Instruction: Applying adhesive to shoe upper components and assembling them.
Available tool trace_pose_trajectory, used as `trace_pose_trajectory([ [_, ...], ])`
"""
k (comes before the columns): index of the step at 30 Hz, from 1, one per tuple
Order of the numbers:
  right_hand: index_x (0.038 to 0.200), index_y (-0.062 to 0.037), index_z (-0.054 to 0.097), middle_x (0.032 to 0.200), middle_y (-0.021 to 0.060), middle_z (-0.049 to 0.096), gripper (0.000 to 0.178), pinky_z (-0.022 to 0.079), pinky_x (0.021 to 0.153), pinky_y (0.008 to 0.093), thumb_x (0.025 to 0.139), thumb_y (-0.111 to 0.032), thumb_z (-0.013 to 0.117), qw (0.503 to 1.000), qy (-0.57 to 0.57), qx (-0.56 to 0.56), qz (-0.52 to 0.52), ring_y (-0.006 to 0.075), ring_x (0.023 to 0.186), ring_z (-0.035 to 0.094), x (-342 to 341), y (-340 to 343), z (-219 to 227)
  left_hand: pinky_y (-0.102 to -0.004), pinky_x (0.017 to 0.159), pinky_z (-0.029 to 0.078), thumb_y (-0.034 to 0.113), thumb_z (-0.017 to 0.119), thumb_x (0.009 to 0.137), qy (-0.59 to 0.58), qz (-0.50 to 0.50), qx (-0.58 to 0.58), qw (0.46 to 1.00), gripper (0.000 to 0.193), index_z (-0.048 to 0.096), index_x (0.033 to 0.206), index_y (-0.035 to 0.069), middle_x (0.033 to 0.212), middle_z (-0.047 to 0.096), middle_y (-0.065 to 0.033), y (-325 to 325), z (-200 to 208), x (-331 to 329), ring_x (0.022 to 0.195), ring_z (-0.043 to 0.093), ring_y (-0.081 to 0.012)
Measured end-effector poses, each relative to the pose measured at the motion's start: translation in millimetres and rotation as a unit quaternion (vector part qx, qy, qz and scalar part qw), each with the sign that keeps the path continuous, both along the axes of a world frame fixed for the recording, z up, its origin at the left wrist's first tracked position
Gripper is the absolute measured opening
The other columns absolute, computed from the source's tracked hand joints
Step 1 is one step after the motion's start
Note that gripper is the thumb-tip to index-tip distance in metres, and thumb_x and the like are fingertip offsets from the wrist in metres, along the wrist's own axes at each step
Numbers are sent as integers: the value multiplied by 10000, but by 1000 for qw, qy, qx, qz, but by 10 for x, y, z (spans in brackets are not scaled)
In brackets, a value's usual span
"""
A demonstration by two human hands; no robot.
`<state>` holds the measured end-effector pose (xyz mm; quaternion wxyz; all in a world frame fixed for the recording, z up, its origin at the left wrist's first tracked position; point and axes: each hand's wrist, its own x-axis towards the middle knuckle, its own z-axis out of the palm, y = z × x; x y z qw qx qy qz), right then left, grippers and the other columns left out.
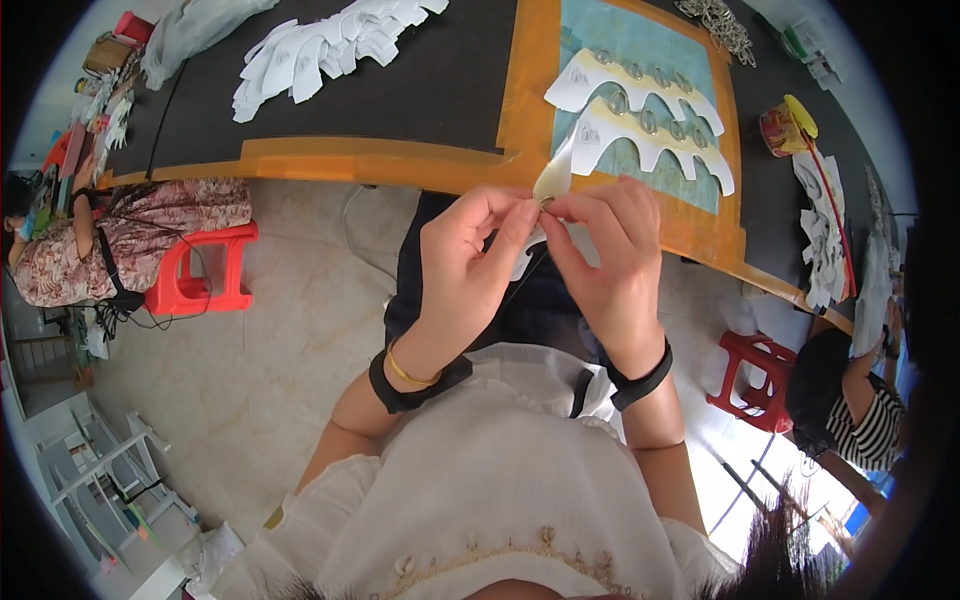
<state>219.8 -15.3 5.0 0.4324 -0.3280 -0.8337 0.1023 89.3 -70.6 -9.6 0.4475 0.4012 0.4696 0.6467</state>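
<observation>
Just off the near table edge, my two hands meet at their fingertips. My left hand (pixel 475 245) pinches a white paper strip with a cream-coloured end (pixel 553 180); more white paper shows below the fingers. The thumb and forefinger of my right hand (pixel 610 230) are closed on a small shiny piece (pixel 545 201) at the strip, mostly covered by the fingers. Beyond them, two scalloped white paper strips lie on a blue-green mat (pixel 625 30): a far strip (pixel 573 84) and a near strip (pixel 592 148). Several shiny oval pieces (pixel 648 122) sit along their cream-yellow edges.
Orange tape (pixel 390 163) borders the black table (pixel 330 125). A fanned stack of white papers (pixel 300 65) lies far left. To the right are a yellow-rimmed tub (pixel 785 128), more papers (pixel 820 235) and a chain pile (pixel 722 28). Red stools (pixel 205 270) and two other people flank me.
</observation>
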Motion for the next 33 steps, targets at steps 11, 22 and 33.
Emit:
trace_pose_trajectory([
  [11, 714, -63, 568, 681, 17, 563, 162, 403, 737, 292, 634, 9, 689, 977, 135, -160, -27, 159, 631, 535, -19, -4, -59, -189, 700, 443, 99, 574, 906, -120, -40, -25, 992, 127, 539, 936, -19, 883, 604, -39, 21, 17, -32, 779, 541, -50],
  [22, 826, -62, 627, 739, 26, 590, 197, 404, 716, 287, 663, 13, 709, 954, 160, -253, 9, 169, 698, 549, 22, -41, 30, -209, 729, 465, 26, 618, 859, -95, -35, -27, 994, 102, 556, 918, -29, 909, 623, -56, 17, -69, -82, 810, 567, -67],
  [33, 771, -63, 596, 773, 24, 588, 183, 410, 662, 320, 644, 5, 709, 998, 4, -59, -12, 216, 720, 534, 12, -21, 48, -193, 737, 467, 42, 607, 872, -5, -38, -58, 998, 168, 593, 991, -76, 936, 651, -80, -48, 12, -69, 833, 583, -67],
])
